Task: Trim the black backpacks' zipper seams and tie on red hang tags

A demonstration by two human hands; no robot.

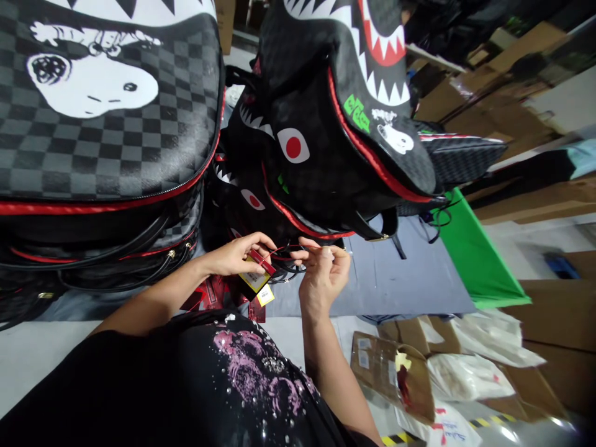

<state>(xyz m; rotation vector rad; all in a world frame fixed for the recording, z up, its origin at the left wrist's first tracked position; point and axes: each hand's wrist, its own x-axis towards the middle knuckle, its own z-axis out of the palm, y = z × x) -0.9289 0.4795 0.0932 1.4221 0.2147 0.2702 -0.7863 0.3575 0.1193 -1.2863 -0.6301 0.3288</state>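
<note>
While the left hand (pixel 241 255) pinches the tag (pixel 256 279) (at the black bag's (pixel 326 167) seven o'clock) and the right hand (pixel 325 273) pinches a red string (pixel 285 248), light tension should prevent tangles.

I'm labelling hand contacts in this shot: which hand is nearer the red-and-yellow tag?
Left. The left hand is holding the red-and-yellow tag, while the right hand is apart from it, off to the tag's right.

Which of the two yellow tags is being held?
The upper tag with a red strip, in the left hand; the lower tag is in neither hand.
</note>
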